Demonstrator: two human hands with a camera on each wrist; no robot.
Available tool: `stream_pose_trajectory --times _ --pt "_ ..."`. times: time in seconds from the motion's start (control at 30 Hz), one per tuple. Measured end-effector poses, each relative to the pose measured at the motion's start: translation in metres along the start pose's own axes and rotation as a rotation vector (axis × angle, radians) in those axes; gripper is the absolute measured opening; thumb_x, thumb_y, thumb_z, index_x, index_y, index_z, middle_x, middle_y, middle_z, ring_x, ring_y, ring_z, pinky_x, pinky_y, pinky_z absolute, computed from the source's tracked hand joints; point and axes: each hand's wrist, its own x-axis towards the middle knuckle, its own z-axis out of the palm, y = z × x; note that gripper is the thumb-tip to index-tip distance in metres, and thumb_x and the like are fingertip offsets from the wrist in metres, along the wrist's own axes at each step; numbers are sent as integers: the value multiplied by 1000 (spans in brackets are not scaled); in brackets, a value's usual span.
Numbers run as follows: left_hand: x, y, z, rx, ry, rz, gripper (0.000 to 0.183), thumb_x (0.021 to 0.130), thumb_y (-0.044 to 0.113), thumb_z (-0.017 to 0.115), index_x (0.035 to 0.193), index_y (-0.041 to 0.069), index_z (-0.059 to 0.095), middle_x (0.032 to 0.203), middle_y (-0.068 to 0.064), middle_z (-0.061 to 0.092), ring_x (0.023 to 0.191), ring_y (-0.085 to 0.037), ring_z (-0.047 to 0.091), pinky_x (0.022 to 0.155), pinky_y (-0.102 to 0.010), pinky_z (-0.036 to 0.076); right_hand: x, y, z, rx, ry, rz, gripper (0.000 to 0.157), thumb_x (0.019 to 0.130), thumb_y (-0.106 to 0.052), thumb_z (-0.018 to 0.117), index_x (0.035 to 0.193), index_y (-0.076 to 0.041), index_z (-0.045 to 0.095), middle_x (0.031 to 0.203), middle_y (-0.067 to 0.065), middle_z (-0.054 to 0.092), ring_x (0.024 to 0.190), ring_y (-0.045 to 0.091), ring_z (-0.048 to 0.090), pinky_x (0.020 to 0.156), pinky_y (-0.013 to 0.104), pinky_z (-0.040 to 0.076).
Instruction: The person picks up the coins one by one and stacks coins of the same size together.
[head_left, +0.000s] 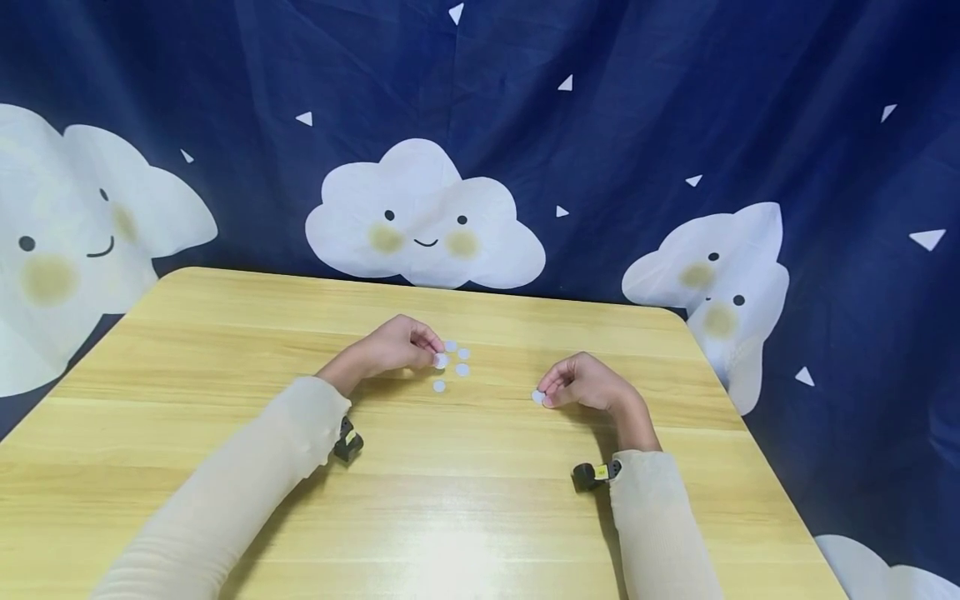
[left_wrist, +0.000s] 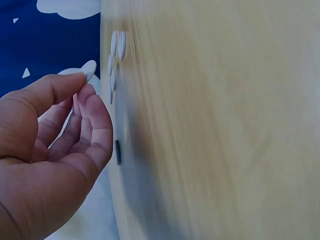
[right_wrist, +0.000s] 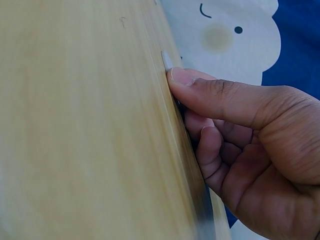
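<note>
The left grip (head_left: 390, 344), a bare hand, is pinching a white disc (head_left: 441, 361) between thumb and fingers. The right grip (head_left: 588, 383), at about three o'clock of the left, is likewise pinching a second white disc (head_left: 538, 397); whether that one is touching the wood cannot be told. At least four loose discs (head_left: 462, 370) are lying flat just beside the left grip, ranging clockwise from one to six o'clock of the piece it is holding. All are resting on a wood-grain worktop (head_left: 420, 433). A black wrist camera (head_left: 348, 443) is sitting at seven o'clock of the left grip, another camera (head_left: 592, 477) at six o'clock of the right. Pale sleeves (head_left: 660, 517) are covering both forearms. At twelve o'clock, a dark-blue curtain (head_left: 495, 75) is hanging behind, displaying smiling clouds (head_left: 426, 187).
</note>
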Motion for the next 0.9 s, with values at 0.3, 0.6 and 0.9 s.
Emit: stream_pose_trajectory --times 0.3,0.6,0.9 --pt "3 11 17 -205 110 -79 20 91 -2 69 111 -5 72 111 -15 69 93 -19 67 85 -31 59 0 1 0 -1 -3 1 19 81 2 83 98 3 76 88 10 75 79 17 64 73 26 54" --pt "9 21 35 -290 137 -87 19 91 -3 70 110 -6 71 108 -15 68 94 -23 68 86 -31 58 1 1 1 -7 -4 0 18 82 2 82 98 3 76 89 9 75 80 17 65 73 26 54" --pt "15 27 54 -304 121 -87 15 92 -2 70 107 -3 72 107 -14 68 92 -24 68 84 -35 58 0 -1 0 0 -5 -3 20 81 2 83 99 5 75 90 12 74 79 16 63 71 25 53"
